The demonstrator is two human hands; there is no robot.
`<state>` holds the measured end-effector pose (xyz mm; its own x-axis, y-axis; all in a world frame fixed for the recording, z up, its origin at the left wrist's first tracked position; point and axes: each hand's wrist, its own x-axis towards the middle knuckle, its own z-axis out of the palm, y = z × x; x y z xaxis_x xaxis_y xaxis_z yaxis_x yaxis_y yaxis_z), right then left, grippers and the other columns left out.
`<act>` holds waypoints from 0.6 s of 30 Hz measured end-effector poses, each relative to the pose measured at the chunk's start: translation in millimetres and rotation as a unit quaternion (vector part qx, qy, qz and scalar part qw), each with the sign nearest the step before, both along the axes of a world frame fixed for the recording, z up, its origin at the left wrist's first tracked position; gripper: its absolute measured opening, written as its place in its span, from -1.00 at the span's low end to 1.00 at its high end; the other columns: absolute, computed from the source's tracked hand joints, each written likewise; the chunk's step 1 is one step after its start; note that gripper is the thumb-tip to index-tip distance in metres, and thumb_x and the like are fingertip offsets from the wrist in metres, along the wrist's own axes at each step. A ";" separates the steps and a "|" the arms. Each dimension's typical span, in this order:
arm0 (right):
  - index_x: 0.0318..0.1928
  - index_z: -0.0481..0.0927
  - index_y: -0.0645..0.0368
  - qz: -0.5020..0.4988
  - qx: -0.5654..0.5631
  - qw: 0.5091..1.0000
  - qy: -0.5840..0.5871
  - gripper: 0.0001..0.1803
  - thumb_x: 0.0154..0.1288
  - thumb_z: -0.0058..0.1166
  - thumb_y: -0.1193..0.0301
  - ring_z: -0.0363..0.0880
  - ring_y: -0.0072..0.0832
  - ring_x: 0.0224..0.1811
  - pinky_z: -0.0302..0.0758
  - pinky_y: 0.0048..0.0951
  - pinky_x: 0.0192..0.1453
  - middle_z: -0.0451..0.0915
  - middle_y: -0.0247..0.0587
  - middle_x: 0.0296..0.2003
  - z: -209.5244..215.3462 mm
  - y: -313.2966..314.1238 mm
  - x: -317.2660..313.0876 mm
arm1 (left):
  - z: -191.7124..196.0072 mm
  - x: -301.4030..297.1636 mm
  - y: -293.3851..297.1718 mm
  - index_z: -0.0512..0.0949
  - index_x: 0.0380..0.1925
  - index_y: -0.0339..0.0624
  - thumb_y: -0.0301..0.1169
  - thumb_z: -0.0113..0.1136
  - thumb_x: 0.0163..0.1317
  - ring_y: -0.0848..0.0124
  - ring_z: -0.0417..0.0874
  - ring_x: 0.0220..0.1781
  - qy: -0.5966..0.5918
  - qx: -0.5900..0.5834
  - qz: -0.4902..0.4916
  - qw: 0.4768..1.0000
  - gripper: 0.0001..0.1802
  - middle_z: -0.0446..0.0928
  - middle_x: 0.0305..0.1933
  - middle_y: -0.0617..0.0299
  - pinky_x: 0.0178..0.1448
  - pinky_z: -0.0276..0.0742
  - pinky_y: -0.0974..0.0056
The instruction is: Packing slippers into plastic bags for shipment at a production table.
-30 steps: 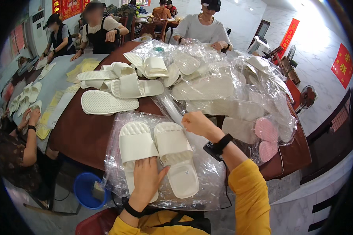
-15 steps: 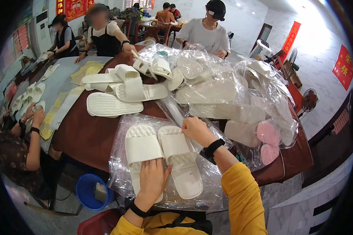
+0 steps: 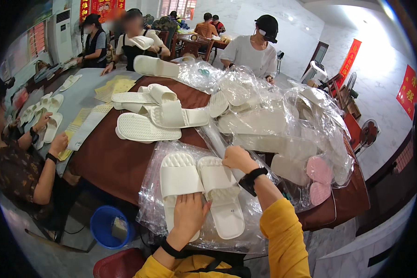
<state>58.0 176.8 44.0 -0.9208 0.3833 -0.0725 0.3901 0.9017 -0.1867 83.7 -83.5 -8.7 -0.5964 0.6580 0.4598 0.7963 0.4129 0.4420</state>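
Observation:
A pair of white slippers lies side by side, toes away from me, on clear plastic bags (image 3: pixel 148 213) at the table's near edge. My left hand (image 3: pixel 188 217) rests on the left slipper (image 3: pixel 178 169) with its fingers stretched flat at the strap's rear edge; the thumb touches the right slipper (image 3: pixel 227 217). At the toe of that right slipper, my right hand (image 3: pixel 240 158) is closed with curled fingers on the outer edge. Its fingertips are partly hidden.
More white slippers (image 3: pixel 148 127) are piled beyond on the brown tablecloth (image 3: pixel 97 162). Bagged slippers (image 3: pixel 259 120) heap up on the right, with pink ones (image 3: pixel 319 171) near the edge. A blue bin (image 3: pixel 109 227) stands on the floor. Co-workers sit and stand around the tables.
My view has shifted a little, while both hands keep their places on the slippers. Across the table, a co-worker has raised white slippers toward the chest. The co-worker at left has moved both hands apart.

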 end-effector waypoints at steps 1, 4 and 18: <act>-0.28 0.71 0.30 -0.026 -0.087 0.995 0.030 -0.75 0.03 0.15 0.43 0.69 0.13 -0.18 0.61 -0.02 0.00 0.68 0.24 -0.23 -1.4 7.2 3.0 | 0.5 0.8 0.6 0.47 0.01 -0.42 -0.16 0.28 0.22 -0.12 0.53 0.06 0.004 -0.019 0.008 1.000 -0.45 0.52 -0.02 -0.20 0.24 0.41 -0.03; -0.27 0.62 0.31 -0.064 -0.234 0.950 0.196 -0.81 0.16 0.16 0.44 0.74 -0.18 -0.27 0.65 -0.21 -0.11 0.70 0.01 -0.31 1.4 4.5 2.8 | -2.4 -0.1 0.0 0.50 0.00 -0.40 -0.14 0.30 0.20 -0.06 0.55 0.06 0.006 -0.039 0.014 0.999 -0.45 0.54 -0.03 -0.15 0.25 0.42 0.03; 0.05 0.61 0.32 0.276 -0.201 0.928 0.149 -0.62 0.22 -0.02 0.58 0.62 -0.10 0.04 0.51 -0.25 0.17 0.63 -0.01 0.04 5.2 -81.9 -21.7 | -4.0 -0.5 -1.6 0.45 0.04 -0.52 -0.13 0.20 0.29 -0.15 0.56 0.01 0.019 -0.022 -0.019 0.999 -0.41 0.51 -0.05 -0.29 0.18 0.46 -0.05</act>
